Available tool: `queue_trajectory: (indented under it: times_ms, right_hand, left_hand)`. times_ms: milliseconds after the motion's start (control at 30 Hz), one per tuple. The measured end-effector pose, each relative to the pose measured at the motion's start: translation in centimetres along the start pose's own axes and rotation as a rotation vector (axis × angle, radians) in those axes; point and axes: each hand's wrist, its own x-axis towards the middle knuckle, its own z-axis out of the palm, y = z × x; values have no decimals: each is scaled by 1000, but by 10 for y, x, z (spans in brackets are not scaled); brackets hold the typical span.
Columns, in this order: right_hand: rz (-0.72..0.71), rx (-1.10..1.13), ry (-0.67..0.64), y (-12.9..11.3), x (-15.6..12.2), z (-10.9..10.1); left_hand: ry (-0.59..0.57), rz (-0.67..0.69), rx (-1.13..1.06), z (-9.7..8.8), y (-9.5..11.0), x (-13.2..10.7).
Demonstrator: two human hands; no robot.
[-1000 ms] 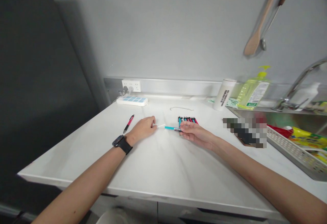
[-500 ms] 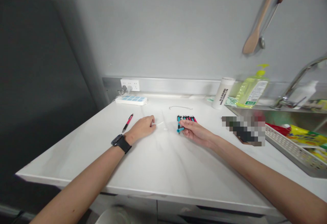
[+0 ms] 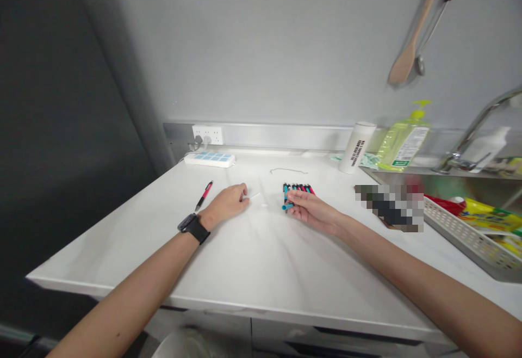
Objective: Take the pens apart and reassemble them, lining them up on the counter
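Head view: right hand [image 3: 312,212] pinching a teal pen barrel [image 3: 287,206], fingers pressed together against the near end of a tight row of pens [image 3: 299,188]. Left of that row, left hand [image 3: 226,204] loosely curled, holding nothing, fingertips just beside a thin white stick [image 3: 255,197]. Farther left, a pink pen [image 3: 204,195] lying on the white counter [image 3: 122,254].

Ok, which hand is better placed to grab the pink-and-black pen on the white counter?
Probably the left hand: it lies closer to that pen, while the right hand holds a slim teal pen.
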Motion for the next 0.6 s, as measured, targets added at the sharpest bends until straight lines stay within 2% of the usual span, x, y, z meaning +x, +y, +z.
queue_trajectory:
  times_ms: [600]
  right_hand:
    - [8,-15,-4,2,0,-1]
  left_hand:
    - [4,-2,-4,3,-2,1]
